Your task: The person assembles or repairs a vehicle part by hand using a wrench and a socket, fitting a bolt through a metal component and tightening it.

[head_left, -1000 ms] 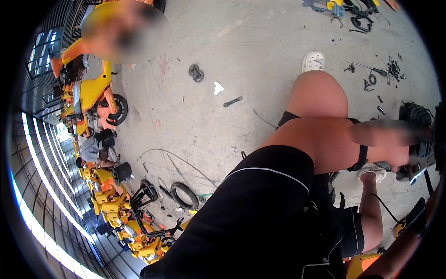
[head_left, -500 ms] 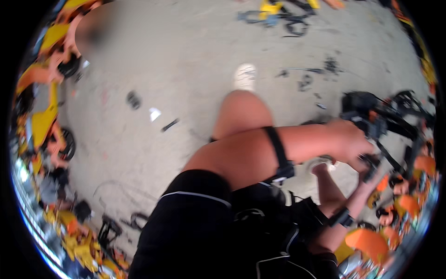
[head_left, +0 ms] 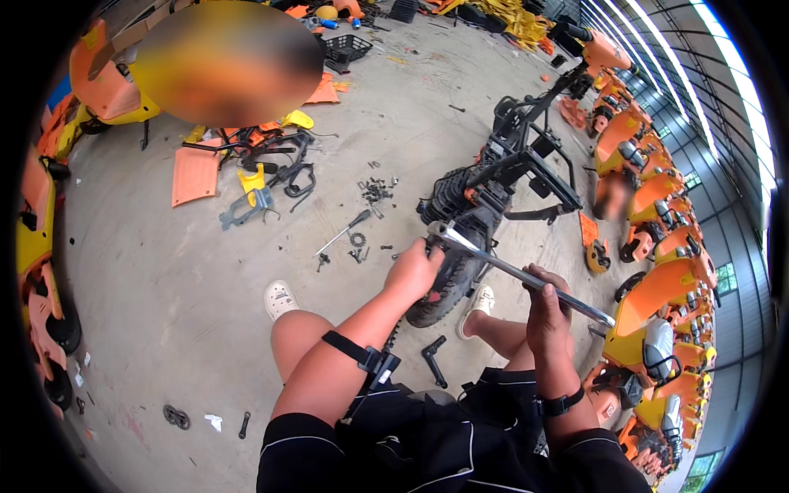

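Observation:
My right hand [head_left: 548,314] is closed around the shaft of a long silver wrench [head_left: 511,269]. At the wrench's head, my left hand [head_left: 417,269] has its fingers wrapped round that end; the exact grip is partly hidden. The wrench slants down to the right, its head above the tyre [head_left: 446,294] of a stripped black two-wheeler frame [head_left: 503,177] standing ahead. A black crank arm [head_left: 432,361] lies on the floor between my legs.
A screwdriver [head_left: 345,232], a small toothed ring [head_left: 357,239] and several loose bolts lie left of the wheel. Farther off are an orange panel [head_left: 195,174] and a black basket [head_left: 348,49]. Orange and yellow scooters [head_left: 657,283] line the right side. A blurred patch covers the upper left.
My view has swung towards the right and up, so the two-wheeler is now in front. Both hands are now on the long wrench over its wheel; earlier they were blurred at the right.

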The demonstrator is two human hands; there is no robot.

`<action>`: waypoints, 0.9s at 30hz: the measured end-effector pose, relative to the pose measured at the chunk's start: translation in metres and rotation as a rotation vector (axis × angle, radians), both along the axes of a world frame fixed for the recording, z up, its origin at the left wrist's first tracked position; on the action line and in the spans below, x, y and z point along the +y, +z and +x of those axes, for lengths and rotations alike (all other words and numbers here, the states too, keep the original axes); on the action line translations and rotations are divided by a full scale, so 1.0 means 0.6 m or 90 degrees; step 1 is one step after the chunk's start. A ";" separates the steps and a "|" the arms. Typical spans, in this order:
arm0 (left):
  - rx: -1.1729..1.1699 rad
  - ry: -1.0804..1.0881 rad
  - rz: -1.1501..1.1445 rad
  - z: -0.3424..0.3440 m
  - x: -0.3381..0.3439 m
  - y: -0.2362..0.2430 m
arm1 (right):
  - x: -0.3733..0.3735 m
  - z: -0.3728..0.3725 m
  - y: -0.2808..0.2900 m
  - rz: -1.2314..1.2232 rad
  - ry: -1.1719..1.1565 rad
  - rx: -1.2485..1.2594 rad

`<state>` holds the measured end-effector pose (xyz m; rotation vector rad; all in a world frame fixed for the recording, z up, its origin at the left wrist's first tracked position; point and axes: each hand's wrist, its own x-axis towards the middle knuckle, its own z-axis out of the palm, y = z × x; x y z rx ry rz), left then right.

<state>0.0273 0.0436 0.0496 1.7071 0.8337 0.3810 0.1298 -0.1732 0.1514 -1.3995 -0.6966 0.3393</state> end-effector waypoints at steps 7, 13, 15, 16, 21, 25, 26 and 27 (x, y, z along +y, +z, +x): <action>0.041 -0.069 0.030 -0.029 0.025 0.010 | 0.152 -0.050 0.147 -0.149 0.335 -0.558; 0.144 -0.245 0.157 -0.018 0.038 -0.002 | 0.297 -0.095 0.193 -0.366 0.355 -0.257; 0.151 -0.270 0.239 -0.024 0.033 0.008 | 0.356 -0.075 0.179 -0.381 0.355 -0.290; 0.154 -0.281 0.282 -0.025 0.034 0.010 | 0.383 -0.067 0.176 -0.426 0.347 -0.223; 0.070 -0.371 0.276 -0.030 0.027 0.032 | 0.450 0.058 0.127 -0.460 0.239 -0.083; -0.009 -0.383 0.239 -0.046 0.031 0.052 | 0.426 0.193 0.022 -0.383 0.073 0.187; -0.032 -0.370 0.227 -0.049 0.037 0.054 | 0.406 0.220 -0.015 -0.324 0.031 0.258; -0.057 -0.358 0.214 -0.050 0.043 0.055 | 0.377 0.244 -0.044 -0.266 -0.015 0.326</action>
